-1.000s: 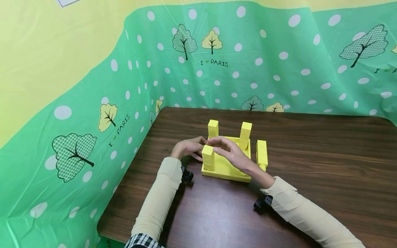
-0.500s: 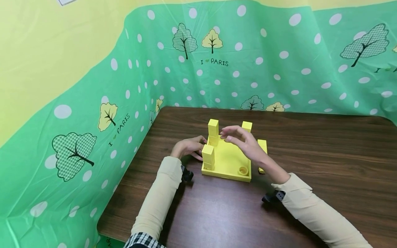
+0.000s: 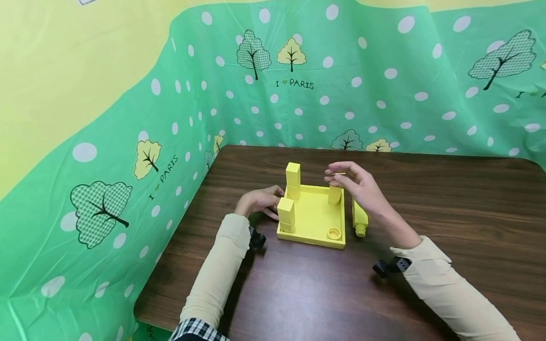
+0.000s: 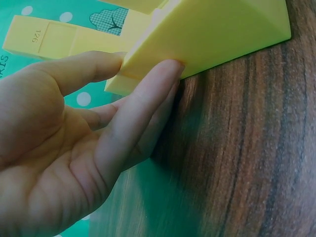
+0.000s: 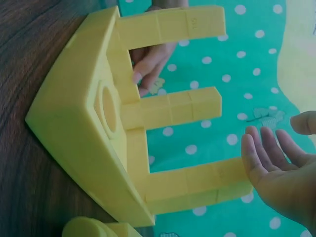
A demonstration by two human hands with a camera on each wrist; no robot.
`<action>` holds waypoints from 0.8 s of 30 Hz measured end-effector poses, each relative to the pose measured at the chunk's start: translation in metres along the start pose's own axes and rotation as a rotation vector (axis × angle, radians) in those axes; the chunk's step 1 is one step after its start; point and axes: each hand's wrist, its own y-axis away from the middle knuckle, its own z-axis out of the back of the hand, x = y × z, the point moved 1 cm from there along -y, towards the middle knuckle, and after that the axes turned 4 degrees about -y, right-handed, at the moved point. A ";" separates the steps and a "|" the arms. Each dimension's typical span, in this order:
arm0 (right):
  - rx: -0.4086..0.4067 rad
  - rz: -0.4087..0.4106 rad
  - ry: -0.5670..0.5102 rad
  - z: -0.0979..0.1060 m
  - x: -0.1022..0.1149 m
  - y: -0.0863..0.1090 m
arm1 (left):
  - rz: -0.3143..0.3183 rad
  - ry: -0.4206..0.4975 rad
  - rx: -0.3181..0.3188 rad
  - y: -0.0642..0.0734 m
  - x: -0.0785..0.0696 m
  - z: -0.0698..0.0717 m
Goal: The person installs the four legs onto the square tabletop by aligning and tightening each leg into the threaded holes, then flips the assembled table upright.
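Note:
A yellow square frame (image 3: 313, 213) with a raised rim lies on the table, like an upside-down toy table. Upright square legs stand at three corners: far left (image 3: 293, 177), near left (image 3: 286, 215) and far right (image 3: 334, 195). A round socket (image 3: 334, 233) shows at the near right corner. My left hand (image 3: 257, 201) touches the frame's left side, fingertips against its outer wall in the left wrist view. My right hand (image 3: 360, 187) is at the top of the far right leg, fingers loosely bent, thumb apart from it in the right wrist view.
A loose yellow leg (image 3: 360, 221) with a round end lies right of the frame, partly behind the right hand in the head view. Brown wooden tabletop (image 3: 448, 213) extends around. A green dotted cloth (image 3: 384, 85) hangs at the back and left.
My right hand has moved from the near left leg across the frame to the far right leg, uncovering the corner socket. The left hand and frame have stayed in place.

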 end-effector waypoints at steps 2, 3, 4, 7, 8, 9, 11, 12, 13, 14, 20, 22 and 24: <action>-0.005 0.005 -0.017 0.004 0.001 0.001 | 0.001 0.002 -0.001 0.000 0.000 0.000; -0.007 0.007 -0.029 0.006 0.002 0.001 | 0.002 0.003 0.001 0.000 0.000 0.000; -0.010 0.008 -0.042 0.008 0.002 0.002 | 0.002 0.002 0.001 0.000 0.000 0.000; -0.027 0.005 -0.066 0.013 0.002 0.004 | 0.004 -0.005 0.001 0.001 0.000 0.001; -0.035 0.003 -0.070 0.015 0.002 0.004 | 0.003 -0.009 0.000 0.001 0.000 0.001; -0.043 0.002 -0.071 0.017 0.002 0.005 | 0.003 -0.012 0.000 0.001 0.000 0.001; -0.061 0.000 -0.068 0.020 0.002 0.006 | 0.000 -0.013 -0.001 0.002 -0.001 0.001; -0.072 -0.003 -0.068 0.022 0.001 0.007 | -0.002 -0.012 0.000 0.002 -0.001 0.001; -0.083 -0.005 -0.068 0.023 0.001 0.007 | -0.002 -0.011 0.001 0.002 0.000 0.001; -0.095 -0.009 -0.073 0.024 0.001 0.008 | -0.003 -0.007 0.002 0.002 0.000 0.000; -0.144 -0.043 -0.071 0.031 -0.001 0.012 | -0.003 0.002 0.003 0.002 0.000 0.000; -0.156 -0.058 -0.066 0.034 -0.002 0.013 | -0.003 0.002 0.003 0.002 0.000 0.000; -0.170 -0.078 -0.049 0.037 -0.004 0.014 | -0.005 0.003 0.005 0.002 -0.001 0.000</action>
